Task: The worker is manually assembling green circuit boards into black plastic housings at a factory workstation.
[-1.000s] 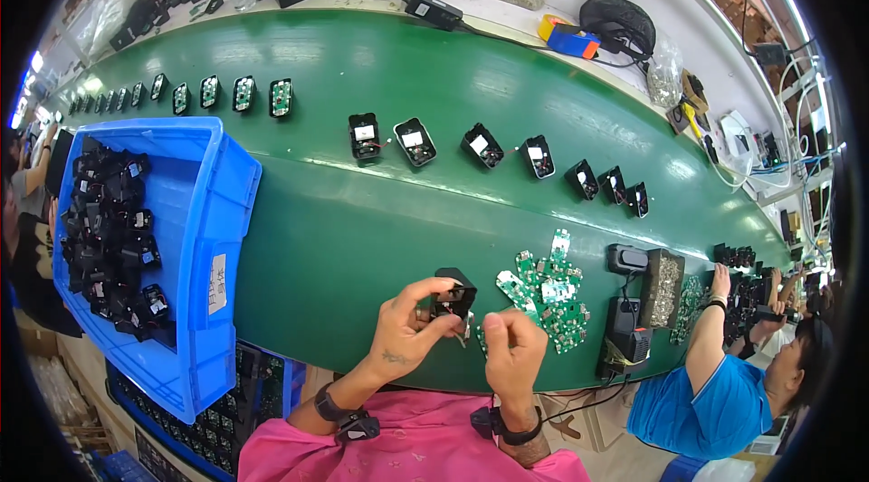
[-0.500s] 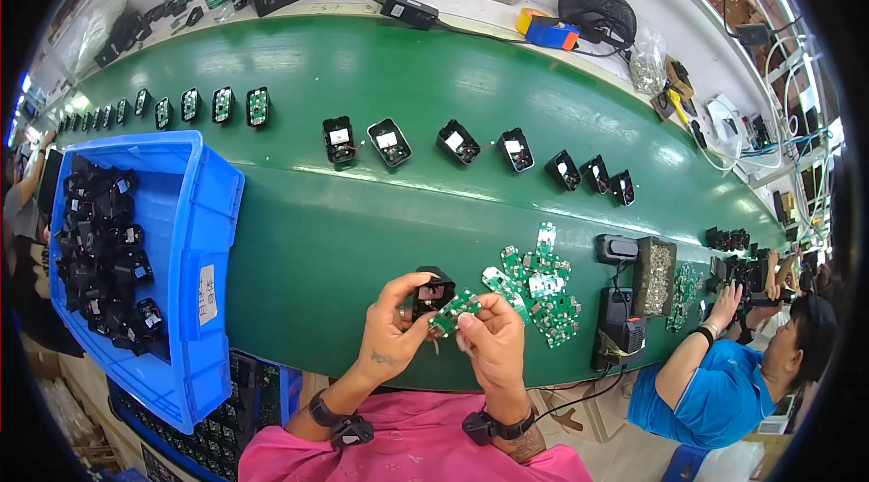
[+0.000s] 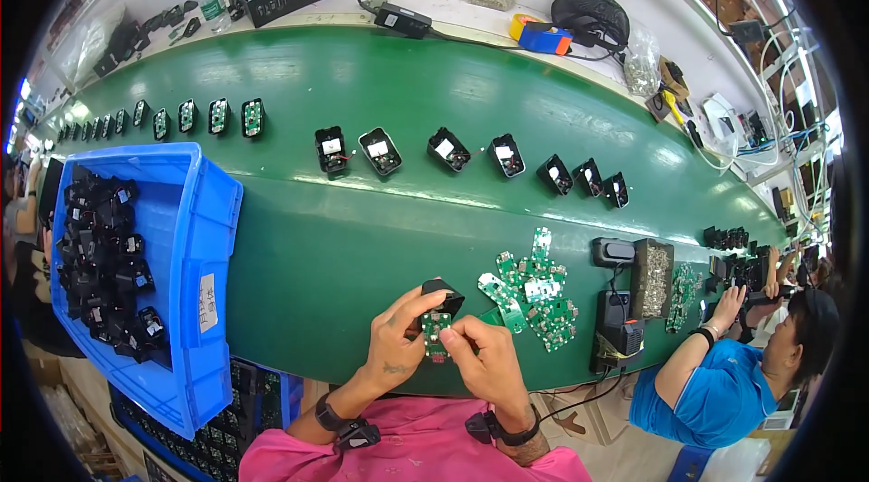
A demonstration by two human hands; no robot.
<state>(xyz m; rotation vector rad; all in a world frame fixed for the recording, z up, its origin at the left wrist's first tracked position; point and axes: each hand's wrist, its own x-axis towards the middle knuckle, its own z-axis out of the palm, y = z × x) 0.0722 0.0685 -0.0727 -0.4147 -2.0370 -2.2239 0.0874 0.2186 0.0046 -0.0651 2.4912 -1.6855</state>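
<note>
In my left hand (image 3: 396, 343) is a small black plastic housing (image 3: 445, 295), the fingers closed round it. My right hand (image 3: 487, 357) pinches a green circuit board (image 3: 435, 326) and holds it upright against the near side of the housing. Part of the board and the inside of the housing are hidden, so I cannot tell whether the board sits inside. Just right of my hands lies a loose pile of green circuit boards (image 3: 549, 312). Beyond them stands a row of open black housings (image 3: 380, 152) with white labels and thin wires inside.
A blue bin (image 3: 214, 247) full of black housings stands at the left. Housings fitted with green boards (image 3: 253, 118) line the far left. Right of the pile are a black power unit (image 3: 619, 333) and a box of small metal parts (image 3: 653, 278). A co-worker (image 3: 715, 382) sits at the right.
The circuit board has turned from a slanted position to upright and moved left against the housing. My right hand has shifted with it. The view has tilted slightly.
</note>
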